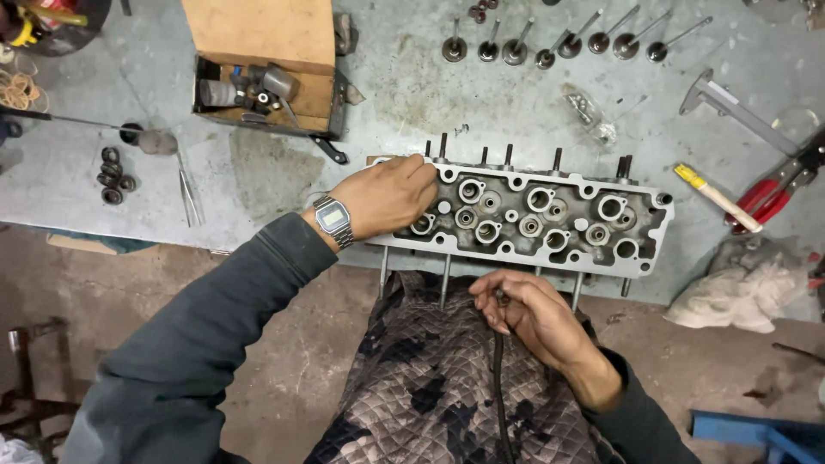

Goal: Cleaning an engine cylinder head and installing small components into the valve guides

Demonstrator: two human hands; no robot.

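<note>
Left hand [391,196]: rests palm-down on the left end of the cylinder head [533,222], fingers curled loosely, gripping nothing.
Right hand [528,316]: closed around a thin dark rod [498,378], held below the near edge of the cylinder head.
Cylinder head: lies flat at the near edge of the grey surface [412,86], studs projecting.
Valves [559,41]: a row on the far side of the surface.
Cardboard box [271,82]: open, far left, holding small parts.
Red-handled tool [778,189]: at the right.

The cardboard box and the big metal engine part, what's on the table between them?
Head view: only a small black-handled tool lies between the cardboard box and the engine part; otherwise stained grey tabletop.
</note>
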